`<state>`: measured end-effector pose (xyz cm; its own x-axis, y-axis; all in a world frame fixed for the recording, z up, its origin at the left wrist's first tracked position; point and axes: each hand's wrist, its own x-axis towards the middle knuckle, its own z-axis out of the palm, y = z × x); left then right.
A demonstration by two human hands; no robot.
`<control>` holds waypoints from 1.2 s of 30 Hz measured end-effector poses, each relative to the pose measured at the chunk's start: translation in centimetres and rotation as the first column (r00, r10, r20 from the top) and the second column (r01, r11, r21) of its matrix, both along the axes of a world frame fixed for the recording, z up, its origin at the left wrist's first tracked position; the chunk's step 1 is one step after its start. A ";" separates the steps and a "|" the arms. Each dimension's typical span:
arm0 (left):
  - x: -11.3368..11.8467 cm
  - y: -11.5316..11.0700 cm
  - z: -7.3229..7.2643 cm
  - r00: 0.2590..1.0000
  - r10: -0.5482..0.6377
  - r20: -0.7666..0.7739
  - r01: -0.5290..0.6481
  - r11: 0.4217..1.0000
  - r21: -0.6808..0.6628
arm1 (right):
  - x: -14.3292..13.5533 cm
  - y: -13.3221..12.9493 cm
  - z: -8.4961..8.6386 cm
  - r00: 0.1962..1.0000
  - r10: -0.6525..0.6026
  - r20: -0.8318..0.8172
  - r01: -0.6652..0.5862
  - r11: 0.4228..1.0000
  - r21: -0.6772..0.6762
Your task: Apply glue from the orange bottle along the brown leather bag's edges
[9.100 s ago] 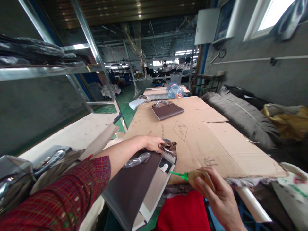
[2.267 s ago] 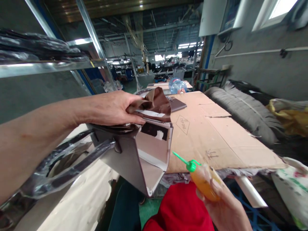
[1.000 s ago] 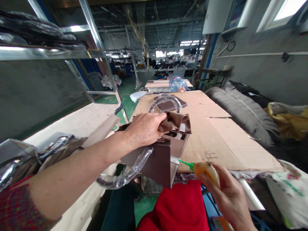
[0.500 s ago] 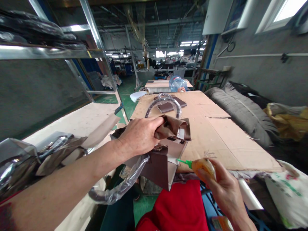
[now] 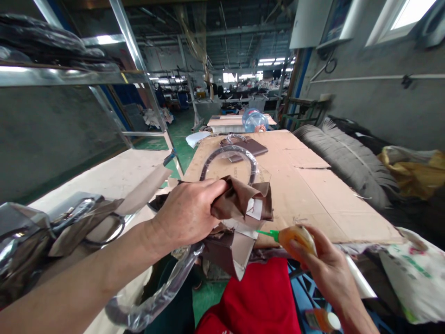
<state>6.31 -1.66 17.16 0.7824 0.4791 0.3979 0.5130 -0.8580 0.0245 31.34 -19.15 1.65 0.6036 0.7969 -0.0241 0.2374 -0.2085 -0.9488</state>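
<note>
Left of centre, the left hand (image 5: 187,215) is clenched on the bunched brown lining (image 5: 243,202) at the mouth of the brown bag (image 5: 225,248), which hangs just off the near edge of the cardboard-covered table (image 5: 313,195). Lower right, the right hand (image 5: 323,269) grips the orange glue bottle (image 5: 295,236). Its long axis runs sideways, with the green nozzle (image 5: 267,233) pointing left, tip just beside the bag's pale inner flap (image 5: 243,243), under the lining.

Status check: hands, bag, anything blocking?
Left hand gripping brown bag by its bunched lining. Right hand holding glue bottle, green nozzle at the bag's open edge. Nothing between nozzle and bag.
</note>
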 end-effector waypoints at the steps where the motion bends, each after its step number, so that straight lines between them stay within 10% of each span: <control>1: -0.1 -0.2 0.0 1.000 0.000 0.003 0.000 1.000 -0.008 | 0.0 0.0 0.1 1.000 0.009 0.024 -0.008 1.000 -0.003; 36: -1.3 -1.9 0.2 0.999 0.015 0.050 -0.006 0.984 -0.176 | -0.2 -0.6 -0.6 0.999 0.019 -0.032 -0.019 1.000 -0.006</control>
